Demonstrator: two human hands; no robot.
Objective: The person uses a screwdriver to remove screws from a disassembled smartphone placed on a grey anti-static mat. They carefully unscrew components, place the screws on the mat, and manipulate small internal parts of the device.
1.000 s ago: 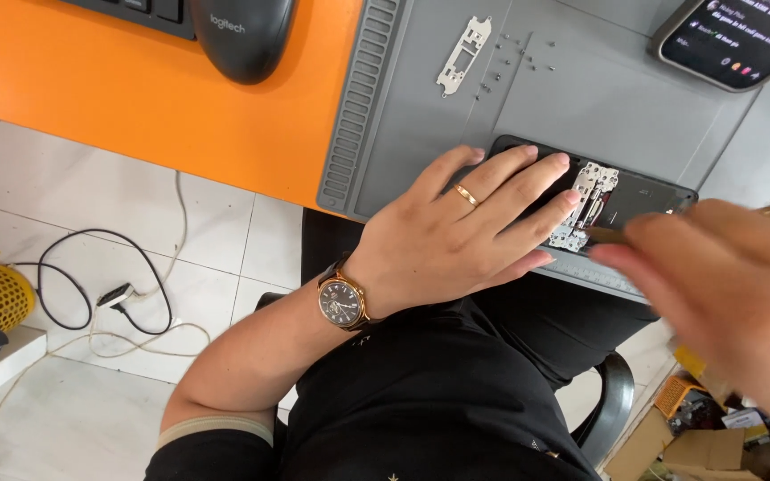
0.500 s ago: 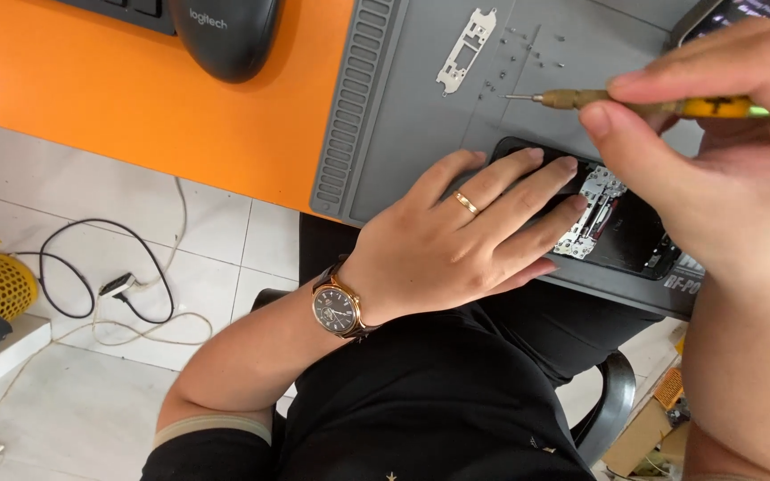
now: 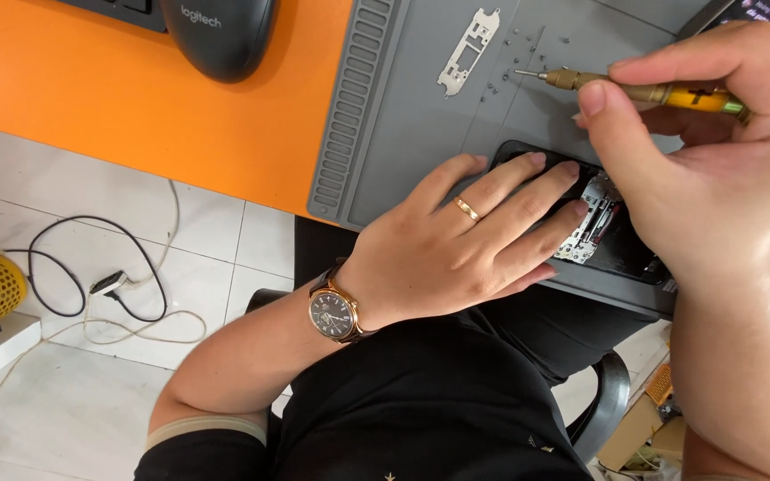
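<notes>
Your left hand [image 3: 465, 240] lies flat and open on the opened black phone [image 3: 612, 254], pressing it down on the near edge of the grey work mat [image 3: 403, 134]. Your right hand [image 3: 715, 169] is closed around a small yellow-handled screwdriver [image 3: 643, 89], and its thin tip hangs just above the mat, beyond the phone and next to some tiny loose screws [image 3: 503, 78]. A silver metal bracket [image 3: 467, 49] lies on the mat just past the screws. It looks like you are at the screw step. Next you need a slow, steady hand to bring the tip right onto one small screw.
</notes>
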